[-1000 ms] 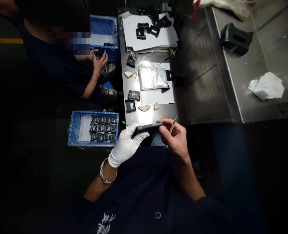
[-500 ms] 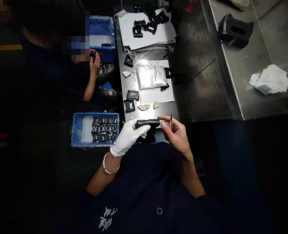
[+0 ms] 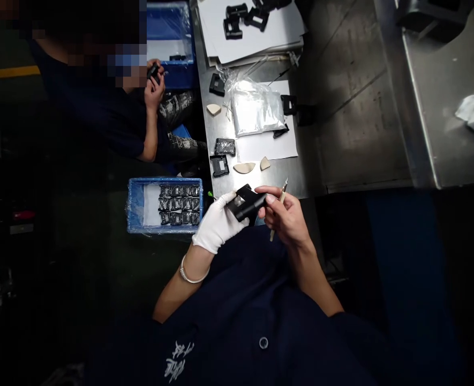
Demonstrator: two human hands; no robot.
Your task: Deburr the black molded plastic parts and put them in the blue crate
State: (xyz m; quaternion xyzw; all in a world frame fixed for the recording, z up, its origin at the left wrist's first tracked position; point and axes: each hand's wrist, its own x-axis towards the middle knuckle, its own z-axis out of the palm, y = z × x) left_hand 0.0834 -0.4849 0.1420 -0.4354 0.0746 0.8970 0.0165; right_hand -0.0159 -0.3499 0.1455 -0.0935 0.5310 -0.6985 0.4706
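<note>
My gloved left hand (image 3: 218, 222), in a white fabric glove, grips a black plastic part (image 3: 248, 203) with a small rectangular window in its face. My bare right hand (image 3: 285, 215) holds a slim craft knife (image 3: 280, 207) with a pale handle between its fingers. The fingertips of that hand touch the end of the black part. The knife's tip points up and away from the part. Both hands are above the near edge of the steel table (image 3: 291, 182).
A blue crate (image 3: 164, 181) of several wrapped black parts sits left of my hands. On the table lie a silver bag (image 3: 255, 110), beige foam wedges (image 3: 245, 168), loose black parts (image 3: 219, 166) and stacked white sheets (image 3: 212, 32). A co-worker's hand (image 3: 154, 91) holds a small black item.
The black part has turned in my left hand, and its window now faces up. My hands have shifted slightly right, and the table has moved up and right in the picture.
</note>
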